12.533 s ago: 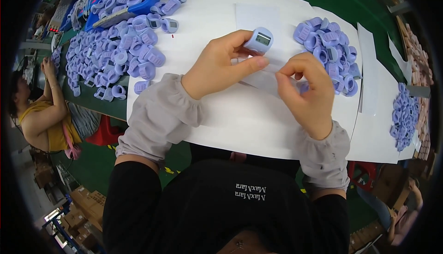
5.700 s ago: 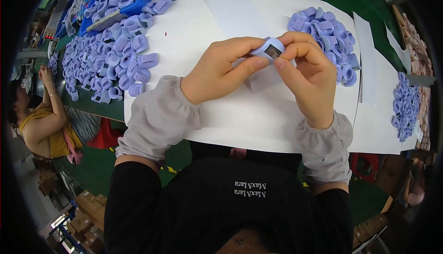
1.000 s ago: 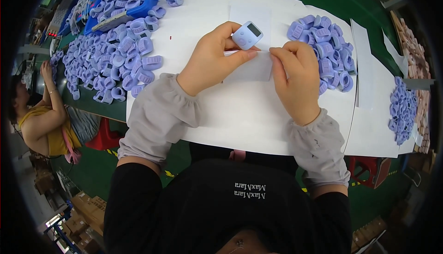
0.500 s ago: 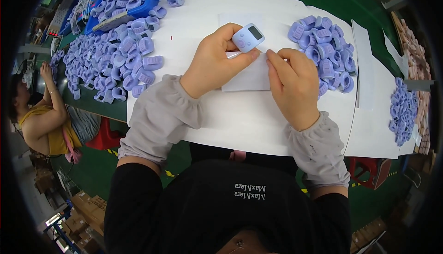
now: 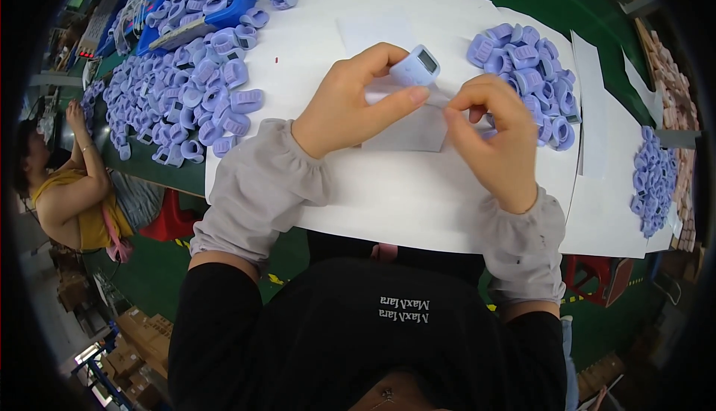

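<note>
My left hand (image 5: pixel 354 101) grips a small light-blue digital counter (image 5: pixel 414 68) between thumb and fingers, above the middle of the white table. The counter is tilted, its dark display facing right. Close to its right, my right hand (image 5: pixel 498 131) is closed in a pinch, thumb against forefinger. Something pale and thin seems to lie between the pinch and my left thumb, too blurred to name. Under both hands is a white sheet (image 5: pixel 410 133), partly covered by them. A pile of lavender ring-shaped counters (image 5: pixel 529 81) lies just beyond my right hand.
A large heap of similar counters (image 5: pixel 186 98) covers the left side, below a blue bin (image 5: pixel 239 17) full of more. Another pile (image 5: pixel 653 180) lies far right, near loose white paper (image 5: pixel 589 98). At left, a co-worker (image 5: pixel 82 195) sits by a red stool (image 5: pixel 165 217).
The counter has tipped, so its display now faces more to the right. My right hand has moved right and slightly down, away from my left thumb. The sheet beneath has shifted slightly.
</note>
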A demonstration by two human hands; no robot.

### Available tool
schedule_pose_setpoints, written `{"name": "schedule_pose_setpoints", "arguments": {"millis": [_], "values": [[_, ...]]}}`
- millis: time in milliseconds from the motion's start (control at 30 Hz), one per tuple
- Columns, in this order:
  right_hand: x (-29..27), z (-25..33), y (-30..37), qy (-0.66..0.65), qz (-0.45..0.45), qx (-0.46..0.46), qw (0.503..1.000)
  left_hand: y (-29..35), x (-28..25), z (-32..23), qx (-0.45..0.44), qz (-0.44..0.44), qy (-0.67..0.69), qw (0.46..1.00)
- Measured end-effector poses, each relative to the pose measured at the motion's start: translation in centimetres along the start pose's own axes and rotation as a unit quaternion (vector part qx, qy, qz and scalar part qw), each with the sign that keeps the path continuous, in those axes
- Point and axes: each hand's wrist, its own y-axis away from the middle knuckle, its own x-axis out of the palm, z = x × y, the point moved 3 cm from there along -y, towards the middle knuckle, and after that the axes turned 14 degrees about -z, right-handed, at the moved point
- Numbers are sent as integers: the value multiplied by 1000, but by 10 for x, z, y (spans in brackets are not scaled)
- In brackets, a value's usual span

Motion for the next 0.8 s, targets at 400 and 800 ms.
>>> {"name": "schedule_pose_setpoints", "arguments": {"millis": [400,800], "values": [[-1,0,0,-222,-96,80,967,5,10,-8,41,46,23,998],[2,-2,3,-221,-67,83,970,6,11,-8,-1,45,39,998]]}}
